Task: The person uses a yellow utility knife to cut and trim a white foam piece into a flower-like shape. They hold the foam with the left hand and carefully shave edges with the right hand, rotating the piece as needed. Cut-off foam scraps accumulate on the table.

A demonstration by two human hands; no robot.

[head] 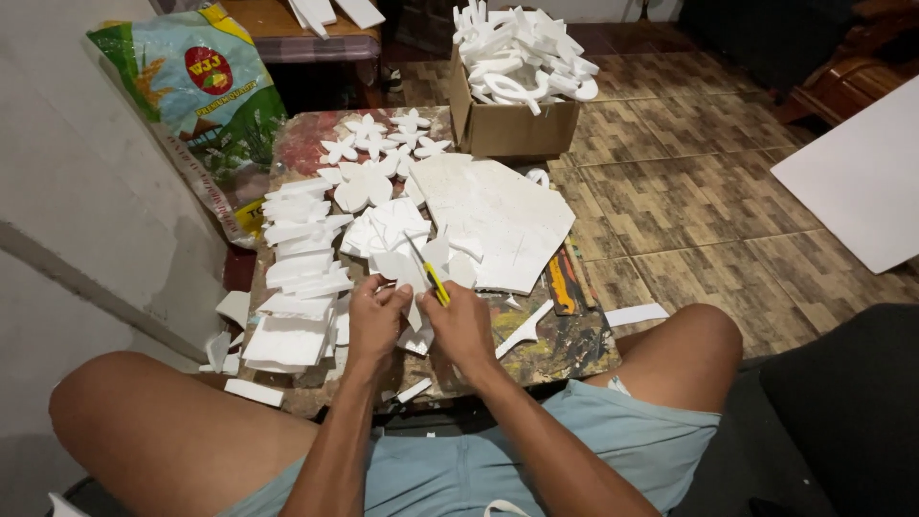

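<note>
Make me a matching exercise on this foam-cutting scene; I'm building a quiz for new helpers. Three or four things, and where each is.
Things:
1. utility knife
2. cardboard box
3. foam flowers
4. printed sack

Places:
A. leaning against the wall, left
B. in the right hand
C. far end of the low table
D. on the floor beyond the table, full of white foam cutouts

Pairs: 1-B, 2-D, 3-C, 4-A

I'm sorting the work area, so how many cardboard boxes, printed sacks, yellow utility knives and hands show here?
Cardboard box, filled with white foam cutouts: 1
Printed sack: 1
Yellow utility knife, held in the right hand: 1
Hands, counting the left hand holding a white foam piece: 2
Total: 5
</note>
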